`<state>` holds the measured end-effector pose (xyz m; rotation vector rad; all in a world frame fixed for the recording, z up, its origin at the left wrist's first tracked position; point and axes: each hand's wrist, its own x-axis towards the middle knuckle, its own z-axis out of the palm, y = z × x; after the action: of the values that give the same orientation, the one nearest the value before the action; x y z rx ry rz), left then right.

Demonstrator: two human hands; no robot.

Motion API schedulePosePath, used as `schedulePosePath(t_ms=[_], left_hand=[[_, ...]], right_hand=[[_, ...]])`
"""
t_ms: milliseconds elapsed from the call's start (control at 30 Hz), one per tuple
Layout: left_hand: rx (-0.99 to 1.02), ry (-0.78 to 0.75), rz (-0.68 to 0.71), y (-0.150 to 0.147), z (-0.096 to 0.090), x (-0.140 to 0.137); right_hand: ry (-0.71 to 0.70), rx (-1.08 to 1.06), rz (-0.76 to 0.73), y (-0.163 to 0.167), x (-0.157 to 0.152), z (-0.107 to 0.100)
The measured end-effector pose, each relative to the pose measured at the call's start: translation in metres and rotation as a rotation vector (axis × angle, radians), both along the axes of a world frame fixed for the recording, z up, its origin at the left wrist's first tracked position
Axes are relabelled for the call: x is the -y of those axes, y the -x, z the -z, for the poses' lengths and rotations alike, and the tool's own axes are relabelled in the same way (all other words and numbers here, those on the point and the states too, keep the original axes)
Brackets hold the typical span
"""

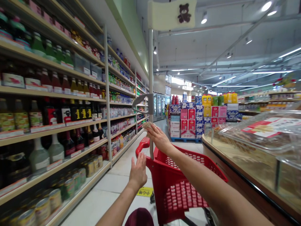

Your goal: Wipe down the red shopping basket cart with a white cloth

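Note:
A small red shopping cart (162, 175) stands in front of me, with a grey pole (150, 62) rising from it. The pole bears a cream flag (172, 15) with a brown bear and, lower down, a grey loop-shaped holder (142, 105). My right hand (157, 136) reaches across the cart and holds a crumpled beige cloth (147, 126) at the pole, just above the red handle (142, 147). Below that handle my left hand (138, 171) is raised with fingers stretched out and nothing in it; whether its fingertips touch the cart I cannot tell.
Shelves (54, 125) of bottles and cans line the left side. On the right runs a display counter (244, 163) with clear covers. Stacked drink boxes (188, 122) stand ahead in the aisle. A yellow floor sticker (144, 191) lies beside the cart.

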<state>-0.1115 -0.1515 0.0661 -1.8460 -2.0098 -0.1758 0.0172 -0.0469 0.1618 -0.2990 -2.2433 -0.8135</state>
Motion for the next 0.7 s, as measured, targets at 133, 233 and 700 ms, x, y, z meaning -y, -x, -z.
schedulePosePath(t_ms=[133,233,700], left_hand=[[-0.026,0.02,-0.037,-0.001,0.0,-0.001],[-0.031,0.004,-0.034,-0.001,0.001,-0.002],[-0.078,-0.005,0.228,-0.062,0.032,-0.028]], right_hand=[[0.047,0.01,-0.068,-0.001,0.006,0.032],[0.14,-0.052,-0.061,-0.005,0.015,0.099],[0.457,-0.432,0.32,-0.092,-0.016,0.208]])
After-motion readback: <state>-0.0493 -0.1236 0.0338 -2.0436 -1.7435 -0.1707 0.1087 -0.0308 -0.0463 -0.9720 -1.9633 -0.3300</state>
